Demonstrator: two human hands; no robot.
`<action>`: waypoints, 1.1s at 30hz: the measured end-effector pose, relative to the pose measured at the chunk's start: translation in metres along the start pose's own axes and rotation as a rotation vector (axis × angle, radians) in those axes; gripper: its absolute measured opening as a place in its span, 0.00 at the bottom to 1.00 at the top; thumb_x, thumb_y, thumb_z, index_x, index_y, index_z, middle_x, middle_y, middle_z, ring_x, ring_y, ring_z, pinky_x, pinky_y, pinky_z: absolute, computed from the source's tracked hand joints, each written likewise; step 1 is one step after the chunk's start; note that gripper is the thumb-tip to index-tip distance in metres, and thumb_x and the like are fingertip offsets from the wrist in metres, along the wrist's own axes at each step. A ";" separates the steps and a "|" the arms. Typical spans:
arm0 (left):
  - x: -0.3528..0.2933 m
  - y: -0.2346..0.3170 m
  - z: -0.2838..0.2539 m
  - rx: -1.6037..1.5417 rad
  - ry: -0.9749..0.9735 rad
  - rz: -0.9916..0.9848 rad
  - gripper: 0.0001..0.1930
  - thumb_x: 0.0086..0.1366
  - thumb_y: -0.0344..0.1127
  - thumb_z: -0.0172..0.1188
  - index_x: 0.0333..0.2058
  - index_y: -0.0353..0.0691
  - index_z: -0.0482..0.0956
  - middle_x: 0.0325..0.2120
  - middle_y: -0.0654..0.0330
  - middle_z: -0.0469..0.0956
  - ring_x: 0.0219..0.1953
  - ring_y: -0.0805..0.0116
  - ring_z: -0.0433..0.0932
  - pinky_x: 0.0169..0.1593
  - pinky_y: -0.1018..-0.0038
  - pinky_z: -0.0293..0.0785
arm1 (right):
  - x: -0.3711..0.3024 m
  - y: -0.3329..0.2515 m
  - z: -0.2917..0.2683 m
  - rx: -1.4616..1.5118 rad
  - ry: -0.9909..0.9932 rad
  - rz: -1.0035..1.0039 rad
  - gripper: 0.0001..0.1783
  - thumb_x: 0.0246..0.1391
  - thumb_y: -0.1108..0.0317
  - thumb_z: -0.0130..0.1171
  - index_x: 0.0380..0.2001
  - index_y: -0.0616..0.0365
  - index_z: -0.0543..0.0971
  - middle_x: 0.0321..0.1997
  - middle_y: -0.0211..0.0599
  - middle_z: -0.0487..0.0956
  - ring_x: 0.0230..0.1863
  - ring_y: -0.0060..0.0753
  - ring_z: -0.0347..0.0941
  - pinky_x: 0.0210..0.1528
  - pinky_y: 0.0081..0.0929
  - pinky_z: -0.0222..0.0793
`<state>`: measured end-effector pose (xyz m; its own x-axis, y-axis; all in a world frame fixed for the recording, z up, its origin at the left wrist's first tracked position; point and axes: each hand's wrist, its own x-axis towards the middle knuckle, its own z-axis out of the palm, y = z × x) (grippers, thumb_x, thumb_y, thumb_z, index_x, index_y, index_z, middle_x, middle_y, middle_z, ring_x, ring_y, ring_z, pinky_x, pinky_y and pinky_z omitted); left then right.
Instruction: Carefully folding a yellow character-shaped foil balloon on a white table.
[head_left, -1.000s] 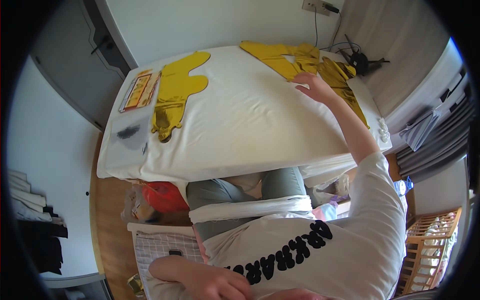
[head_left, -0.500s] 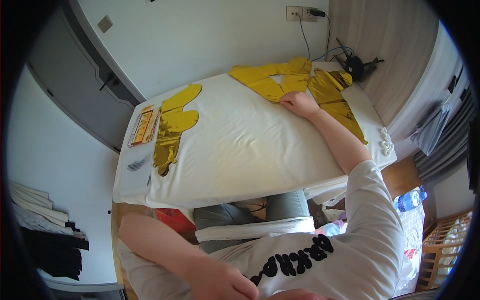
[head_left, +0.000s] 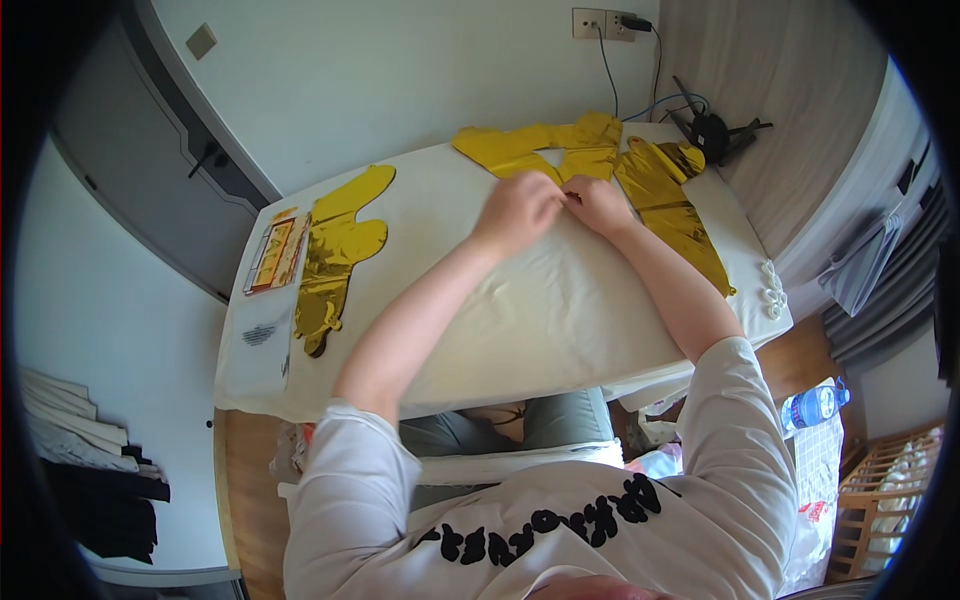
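Observation:
Both my hands meet over the far part of the table, at the near edge of a flat gold foil balloon (head_left: 590, 135) with a small opening through it. My right hand (head_left: 598, 205) is closed on that near edge, its fingertips pinched. Against it comes my left hand (head_left: 525, 212), slightly blurred, its fingers bent together; what they pinch is hidden. A second gold foil balloon (head_left: 665, 205) lies flat just to the right, partly behind my right hand and forearm. Another gold foil balloon (head_left: 335, 245), with rounded lobes, lies at the table's left side.
A white cloth (head_left: 480, 340) covers the table. At its left end lie a clear plastic package (head_left: 260, 325) and a colourful printed card (head_left: 275, 255). A black router (head_left: 710, 135) with cables stands at the far right corner; white rings (head_left: 773, 290) lie at the right edge.
My left hand has come up from near my chest to meet my right hand at the balloon's edge. My right hand has stayed there.

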<state>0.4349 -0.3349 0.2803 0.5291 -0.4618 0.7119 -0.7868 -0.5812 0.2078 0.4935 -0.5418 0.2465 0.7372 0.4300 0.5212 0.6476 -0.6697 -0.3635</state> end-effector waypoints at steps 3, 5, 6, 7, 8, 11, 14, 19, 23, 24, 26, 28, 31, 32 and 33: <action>-0.009 -0.045 0.013 0.095 0.286 -0.299 0.07 0.64 0.33 0.64 0.40 0.40 0.82 0.40 0.56 0.81 0.45 0.54 0.80 0.50 0.62 0.77 | 0.005 -0.004 0.005 0.057 0.020 -0.028 0.07 0.55 0.66 0.65 0.37 0.53 0.86 0.40 0.38 0.86 0.41 0.44 0.82 0.44 0.37 0.78; -0.018 -0.060 0.022 -0.118 0.354 -0.559 0.08 0.65 0.33 0.64 0.41 0.39 0.81 0.43 0.54 0.81 0.47 0.53 0.80 0.51 0.62 0.77 | 0.006 -0.005 0.006 0.076 0.017 -0.020 0.07 0.55 0.66 0.66 0.36 0.53 0.86 0.39 0.38 0.86 0.41 0.44 0.82 0.44 0.37 0.78; -0.021 -0.062 0.027 -0.127 0.352 -0.564 0.08 0.65 0.33 0.64 0.41 0.39 0.81 0.43 0.54 0.81 0.47 0.53 0.80 0.51 0.62 0.77 | 0.005 -0.005 0.005 0.099 0.014 -0.010 0.07 0.54 0.66 0.66 0.36 0.54 0.86 0.39 0.38 0.86 0.40 0.44 0.82 0.43 0.36 0.78; -0.025 -0.064 0.030 -0.109 0.283 -0.551 0.09 0.65 0.33 0.64 0.43 0.40 0.82 0.44 0.54 0.82 0.48 0.53 0.80 0.52 0.62 0.77 | 0.005 -0.006 0.005 0.095 0.007 -0.004 0.07 0.54 0.66 0.66 0.36 0.54 0.86 0.39 0.38 0.86 0.40 0.44 0.82 0.43 0.36 0.78; -0.029 -0.066 0.032 -0.088 0.214 -0.537 0.10 0.65 0.33 0.64 0.44 0.40 0.82 0.45 0.54 0.82 0.49 0.53 0.80 0.53 0.62 0.77 | 0.007 -0.007 0.004 0.104 0.002 0.018 0.07 0.54 0.66 0.66 0.37 0.54 0.86 0.39 0.38 0.85 0.40 0.44 0.82 0.43 0.35 0.78; -0.031 -0.062 0.034 0.026 0.142 -0.433 0.12 0.65 0.33 0.65 0.47 0.42 0.83 0.47 0.56 0.82 0.50 0.54 0.80 0.55 0.61 0.76 | 0.003 -0.007 0.001 0.106 -0.013 0.051 0.08 0.54 0.67 0.67 0.37 0.55 0.86 0.39 0.39 0.85 0.40 0.44 0.82 0.43 0.35 0.78; -0.031 -0.059 0.034 0.081 0.101 -0.365 0.12 0.65 0.35 0.65 0.48 0.44 0.85 0.47 0.60 0.83 0.50 0.56 0.80 0.56 0.62 0.76 | 0.004 -0.011 0.000 0.100 -0.012 0.050 0.08 0.55 0.67 0.66 0.38 0.55 0.86 0.39 0.40 0.85 0.40 0.44 0.82 0.44 0.35 0.78; -0.032 -0.059 0.035 0.092 0.000 -0.353 0.11 0.66 0.38 0.65 0.44 0.44 0.87 0.47 0.62 0.84 0.52 0.57 0.79 0.56 0.62 0.75 | 0.002 -0.016 0.004 0.080 -0.027 0.034 0.08 0.57 0.66 0.64 0.38 0.55 0.86 0.42 0.39 0.84 0.42 0.44 0.81 0.45 0.36 0.78; -0.031 -0.060 0.037 0.103 0.034 -0.336 0.10 0.65 0.39 0.66 0.42 0.45 0.87 0.44 0.62 0.84 0.50 0.57 0.80 0.55 0.62 0.76 | 0.004 -0.011 0.010 0.031 -0.009 -0.003 0.09 0.58 0.65 0.63 0.39 0.53 0.87 0.42 0.38 0.84 0.43 0.45 0.81 0.45 0.37 0.77; -0.031 -0.059 0.037 0.101 0.035 -0.339 0.10 0.65 0.39 0.66 0.42 0.45 0.87 0.44 0.62 0.84 0.50 0.57 0.80 0.55 0.62 0.76 | 0.005 -0.010 0.012 0.017 0.009 0.004 0.09 0.58 0.64 0.63 0.39 0.53 0.87 0.41 0.38 0.84 0.43 0.46 0.81 0.45 0.38 0.77; -0.030 -0.057 0.036 0.142 0.061 -0.341 0.09 0.64 0.39 0.67 0.40 0.45 0.87 0.42 0.62 0.84 0.49 0.56 0.80 0.54 0.62 0.76 | 0.006 -0.009 0.014 0.025 0.011 0.021 0.09 0.58 0.64 0.64 0.38 0.53 0.87 0.41 0.38 0.84 0.43 0.46 0.81 0.45 0.38 0.77; -0.027 -0.052 0.033 0.145 0.037 -0.366 0.08 0.63 0.39 0.68 0.39 0.45 0.87 0.40 0.62 0.84 0.48 0.56 0.80 0.53 0.62 0.76 | 0.006 -0.010 0.013 0.031 0.014 0.043 0.08 0.58 0.64 0.64 0.37 0.53 0.87 0.40 0.38 0.85 0.42 0.46 0.81 0.45 0.39 0.77; -0.025 -0.049 0.031 0.153 0.013 -0.378 0.08 0.62 0.39 0.69 0.39 0.45 0.86 0.39 0.62 0.84 0.46 0.57 0.81 0.52 0.62 0.77 | 0.007 -0.012 0.012 0.063 0.029 0.107 0.08 0.57 0.67 0.66 0.37 0.58 0.87 0.38 0.41 0.85 0.40 0.45 0.82 0.44 0.35 0.77; -0.024 -0.048 0.030 0.154 0.013 -0.366 0.09 0.62 0.39 0.70 0.38 0.45 0.86 0.38 0.62 0.85 0.46 0.57 0.81 0.52 0.62 0.77 | 0.008 -0.012 0.011 0.090 0.031 0.154 0.08 0.56 0.65 0.67 0.36 0.56 0.88 0.38 0.40 0.86 0.39 0.44 0.82 0.44 0.36 0.77; -0.026 -0.049 0.029 0.155 0.013 -0.367 0.09 0.62 0.39 0.70 0.38 0.45 0.86 0.38 0.62 0.85 0.46 0.57 0.81 0.52 0.62 0.77 | 0.009 -0.015 0.011 0.120 0.033 0.200 0.08 0.55 0.63 0.68 0.36 0.54 0.88 0.37 0.39 0.86 0.39 0.44 0.82 0.43 0.37 0.77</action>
<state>0.4693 -0.3142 0.2322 0.7613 -0.1967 0.6178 -0.4882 -0.8009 0.3466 0.4922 -0.5214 0.2480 0.8476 0.2746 0.4540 0.5091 -0.6620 -0.5501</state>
